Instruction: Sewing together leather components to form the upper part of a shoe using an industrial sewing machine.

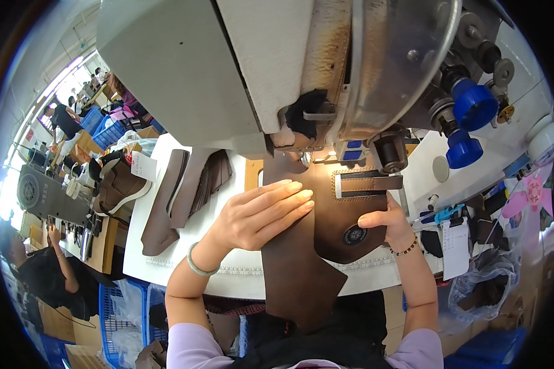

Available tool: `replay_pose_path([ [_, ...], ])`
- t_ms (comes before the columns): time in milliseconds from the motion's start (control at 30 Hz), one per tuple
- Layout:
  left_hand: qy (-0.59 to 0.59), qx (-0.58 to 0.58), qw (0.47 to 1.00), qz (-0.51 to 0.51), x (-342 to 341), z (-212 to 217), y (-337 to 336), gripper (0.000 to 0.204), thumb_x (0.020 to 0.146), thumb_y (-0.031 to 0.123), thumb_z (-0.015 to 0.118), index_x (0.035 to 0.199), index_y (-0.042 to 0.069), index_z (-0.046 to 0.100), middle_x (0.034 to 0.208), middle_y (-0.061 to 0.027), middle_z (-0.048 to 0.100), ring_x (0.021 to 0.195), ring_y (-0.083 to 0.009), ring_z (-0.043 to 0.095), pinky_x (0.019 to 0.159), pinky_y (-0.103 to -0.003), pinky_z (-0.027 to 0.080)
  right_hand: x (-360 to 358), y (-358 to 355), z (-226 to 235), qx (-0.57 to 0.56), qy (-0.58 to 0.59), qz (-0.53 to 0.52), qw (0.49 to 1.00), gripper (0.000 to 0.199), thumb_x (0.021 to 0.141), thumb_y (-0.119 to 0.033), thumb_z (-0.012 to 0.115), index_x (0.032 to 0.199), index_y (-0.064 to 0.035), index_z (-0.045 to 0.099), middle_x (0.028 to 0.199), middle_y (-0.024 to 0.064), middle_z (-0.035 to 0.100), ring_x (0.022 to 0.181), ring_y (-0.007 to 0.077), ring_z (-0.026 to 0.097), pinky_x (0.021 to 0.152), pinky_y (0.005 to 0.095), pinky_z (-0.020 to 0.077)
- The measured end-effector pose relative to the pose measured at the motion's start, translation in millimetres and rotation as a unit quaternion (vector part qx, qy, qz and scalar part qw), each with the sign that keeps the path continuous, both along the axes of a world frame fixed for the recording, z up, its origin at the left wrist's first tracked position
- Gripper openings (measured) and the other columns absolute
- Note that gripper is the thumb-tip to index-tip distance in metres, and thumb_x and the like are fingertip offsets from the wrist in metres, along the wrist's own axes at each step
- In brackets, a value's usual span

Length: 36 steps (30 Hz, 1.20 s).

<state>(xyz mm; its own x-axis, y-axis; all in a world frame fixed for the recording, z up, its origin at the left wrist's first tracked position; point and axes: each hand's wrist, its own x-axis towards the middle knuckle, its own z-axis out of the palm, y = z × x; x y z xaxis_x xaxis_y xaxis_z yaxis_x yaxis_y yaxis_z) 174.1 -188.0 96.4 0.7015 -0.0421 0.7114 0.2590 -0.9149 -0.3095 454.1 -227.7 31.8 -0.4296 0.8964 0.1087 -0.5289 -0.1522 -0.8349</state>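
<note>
Clearly, from the head camera, both bare hands are on brown leather under a sewing machine [178, 74]. The left hand [264, 215] lies flat, fingers straight and together, over a long leather piece [298, 277] whose lower end hangs past the front edge of the white table [240, 184]. The right hand [385, 222] holds the right edge of a stitched leather part [329, 230], thumb on top — the other fingers are hidden beneath. That part lies against the long piece, below the machine's head; it carries a strap [378, 184] and a round dark badge [354, 235]. Whether the two are joined, I cannot tell. More brown pieces [197, 190] lie to the left on the table. Farther left stands a brown shoe [122, 184] — and below it, a blue crate [111, 313].
</note>
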Motion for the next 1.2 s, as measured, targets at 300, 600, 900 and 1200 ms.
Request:
replay_pose_path([
  [300, -0.003, -0.022, 1.000, 0.014, -1, 1, -5, 0.029, 0.076, 0.010, 0.063, 0.101, -0.002, 0.071, 0.103, -0.0113, 0.071, 0.098, -0.0248, 0.069, 0.087, -0.034, 0.058, 0, 0, -3, -0.019, 0.031, 0.001, 0.999, 0.068, 0.070, 0.010, 0.068, 0.134, 0.0012, 0.047, 0.122, 0.0146, 0.062, 0.110, 0.0243, 0.062, 0.097, 0.0366, 0.0502],
  [600, -0.020, -0.032, 0.999, 0.021, 2, 0, -2, 0.031, 0.074, 0.011, 0.062, 0.102, 0.001, 0.071, 0.100, -0.0097, 0.070, 0.098, -0.0244, 0.069, 0.084, -0.033, 0.059, -2, 0, 2, -0.028, 0.040, -0.023, 0.999, 0.068, 0.068, 0.009, 0.068, 0.133, 0.0031, 0.047, 0.119, 0.0179, 0.063, 0.107, 0.0273, 0.064, 0.096, 0.0399, 0.0519],
  [900, -0.036, -0.052, 0.997, 0.034, 6, 4, 2, 0.035, 0.071, 0.013, 0.063, 0.103, 0.002, 0.071, 0.101, -0.0085, 0.070, 0.098, -0.0258, 0.069, 0.082, -0.034, 0.059, 1, 12, 15, -0.041, -0.005, -0.038, 0.998, 0.061, 0.070, 0.005, 0.068, 0.128, 0.0042, 0.049, 0.113, 0.0173, 0.065, 0.099, 0.0238, 0.067, 0.090, 0.0373, 0.0553],
  [1200, -0.045, -0.055, 0.997, 0.030, 4, -2, 9, 0.036, 0.073, 0.012, 0.062, 0.106, 0.003, 0.070, 0.103, -0.0078, 0.069, 0.100, -0.0256, 0.068, 0.081, -0.033, 0.058, -1, 15, 21, -0.013, -0.005, -0.029, 0.999, 0.053, 0.072, 0.005, 0.068, 0.123, 0.0050, 0.053, 0.107, 0.0161, 0.067, 0.091, 0.0226, 0.069, 0.081, 0.0346, 0.0586],
])
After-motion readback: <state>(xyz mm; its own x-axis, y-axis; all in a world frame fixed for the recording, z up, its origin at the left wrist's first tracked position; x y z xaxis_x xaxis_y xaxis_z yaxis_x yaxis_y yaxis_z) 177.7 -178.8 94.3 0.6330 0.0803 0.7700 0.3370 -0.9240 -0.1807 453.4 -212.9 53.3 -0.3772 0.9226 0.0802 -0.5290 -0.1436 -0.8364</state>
